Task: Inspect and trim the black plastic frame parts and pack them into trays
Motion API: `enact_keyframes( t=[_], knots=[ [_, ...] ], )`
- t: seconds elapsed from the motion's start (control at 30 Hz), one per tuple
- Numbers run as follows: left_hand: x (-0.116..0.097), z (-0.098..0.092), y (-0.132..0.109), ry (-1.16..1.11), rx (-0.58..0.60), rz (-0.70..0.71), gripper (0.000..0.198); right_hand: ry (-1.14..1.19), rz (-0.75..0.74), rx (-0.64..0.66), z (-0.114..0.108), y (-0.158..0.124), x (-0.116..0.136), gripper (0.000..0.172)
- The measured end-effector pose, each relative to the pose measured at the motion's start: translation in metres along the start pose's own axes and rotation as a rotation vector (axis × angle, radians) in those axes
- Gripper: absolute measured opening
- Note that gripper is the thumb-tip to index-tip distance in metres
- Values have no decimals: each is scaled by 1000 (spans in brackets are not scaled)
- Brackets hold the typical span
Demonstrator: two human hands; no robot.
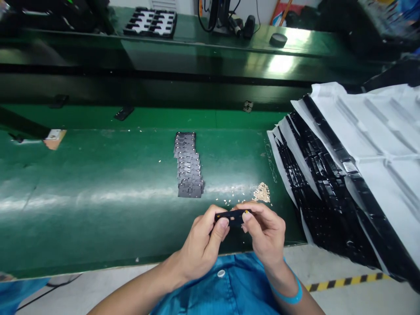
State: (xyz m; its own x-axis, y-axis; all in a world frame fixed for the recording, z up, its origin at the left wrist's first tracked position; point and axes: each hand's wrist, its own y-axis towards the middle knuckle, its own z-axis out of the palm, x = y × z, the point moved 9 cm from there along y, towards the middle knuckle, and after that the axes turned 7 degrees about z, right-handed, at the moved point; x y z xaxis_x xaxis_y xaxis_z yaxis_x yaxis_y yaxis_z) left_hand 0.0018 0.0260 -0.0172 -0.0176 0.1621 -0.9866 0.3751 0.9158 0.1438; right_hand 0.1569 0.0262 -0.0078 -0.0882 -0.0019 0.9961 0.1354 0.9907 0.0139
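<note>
One green table spans my view from far off. Near its front edge, my left hand and right hand pinch the black part. I guess I'm pressing its yellow bit; the next move needs a soft, steady push.

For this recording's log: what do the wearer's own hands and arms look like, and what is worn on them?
The left hand and right hand are ungloved, with no sleeves over the forearms. A light blue band circles the right one.
</note>
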Motion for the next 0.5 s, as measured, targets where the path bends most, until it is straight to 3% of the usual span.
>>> enact_keyframes(
  t=[0.3,0.5],
  knots=[
    [8,2,-3,92,62,-88,22,-67,47,-32,0,2,0,16],
    [12,0,-2,15,125,-143,32,-58,143,-50,1,1,-7,18]
  ],
)
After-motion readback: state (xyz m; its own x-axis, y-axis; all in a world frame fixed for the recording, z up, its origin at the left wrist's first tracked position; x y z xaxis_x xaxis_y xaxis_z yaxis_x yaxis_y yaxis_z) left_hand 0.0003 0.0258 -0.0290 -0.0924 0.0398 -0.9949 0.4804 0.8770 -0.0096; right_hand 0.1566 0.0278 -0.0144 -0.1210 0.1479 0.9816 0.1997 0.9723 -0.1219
